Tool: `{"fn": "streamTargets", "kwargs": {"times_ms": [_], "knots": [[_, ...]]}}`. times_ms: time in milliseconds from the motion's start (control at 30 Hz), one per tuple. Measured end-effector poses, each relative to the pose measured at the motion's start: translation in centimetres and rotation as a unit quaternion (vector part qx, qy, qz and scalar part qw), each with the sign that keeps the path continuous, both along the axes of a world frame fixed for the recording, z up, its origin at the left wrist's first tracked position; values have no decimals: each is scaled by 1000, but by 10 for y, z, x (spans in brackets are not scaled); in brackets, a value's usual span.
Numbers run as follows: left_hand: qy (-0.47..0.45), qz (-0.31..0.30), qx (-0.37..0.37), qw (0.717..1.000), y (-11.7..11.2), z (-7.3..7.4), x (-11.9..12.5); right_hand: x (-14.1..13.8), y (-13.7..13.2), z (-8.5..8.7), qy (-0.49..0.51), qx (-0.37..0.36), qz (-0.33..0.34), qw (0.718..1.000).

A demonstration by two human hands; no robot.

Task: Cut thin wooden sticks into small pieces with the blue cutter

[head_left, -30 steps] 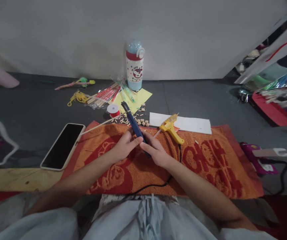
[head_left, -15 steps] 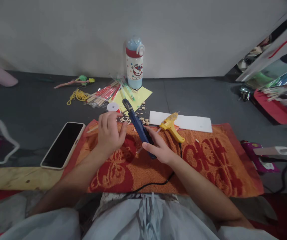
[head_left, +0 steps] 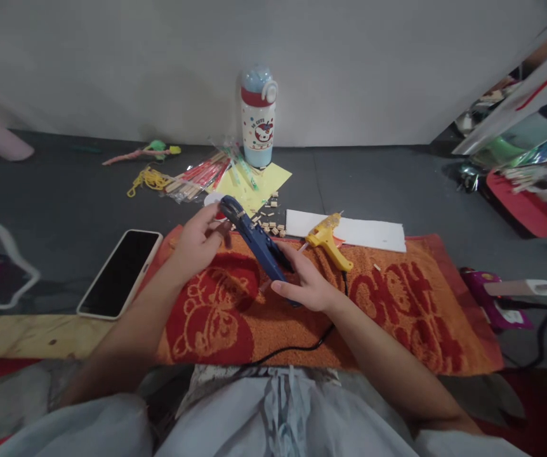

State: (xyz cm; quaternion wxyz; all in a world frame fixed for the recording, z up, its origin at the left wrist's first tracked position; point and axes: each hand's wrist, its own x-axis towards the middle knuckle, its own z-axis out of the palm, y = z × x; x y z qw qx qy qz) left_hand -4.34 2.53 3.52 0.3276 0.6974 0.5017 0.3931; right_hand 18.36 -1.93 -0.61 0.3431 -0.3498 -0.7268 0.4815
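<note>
My right hand (head_left: 309, 279) grips the handles of a blue plier-like hand tool (head_left: 259, 244), thumb on the near side and fingers on the far side. The tool slants up and to the left, its dark head away from me. Close by that head is my left hand (head_left: 202, 238), its fingers bent and pinched together. Whatever lies between those fingertips is too small to make out. Small cut wood pieces (head_left: 273, 228) are scattered just behind the tool. An orange and red towel (head_left: 302, 343) lies under both hands.
A yellow glue gun (head_left: 328, 241) rests on the towel beside a white strip (head_left: 373, 233). At the left lies a phone (head_left: 120, 273). Behind are a bottle (head_left: 257, 120), yellow paper (head_left: 276, 181), wrapped sticks (head_left: 200, 178) and yellow cord (head_left: 150, 180). A black cable (head_left: 297, 349) crosses the towel.
My left hand has turned and shifted slightly left, its fingers now pinched by the tool's head. The tool has tilted further left, its head lower. My right hand keeps its grip.
</note>
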Motion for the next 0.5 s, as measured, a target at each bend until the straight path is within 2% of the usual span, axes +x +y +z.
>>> {"fn": "streamTargets", "kwargs": {"times_ms": [67,167,300,433,500], "knots": [[-55,11,-40,998,2,2,-2,1,0,1,-1,-3,13,1000],[-95,15,-33,995,5,0,-5,1,0,2,2,-11,23,1000],[-112,-4,-48,993,8,-4,-9,3,0,1,19,-32,31,999],[-121,3,-70,990,6,-3,-9,4,0,0,66,-75,74,992],[-122,9,-77,989,5,-1,-8,3,0,0,66,-82,71,992]]}}
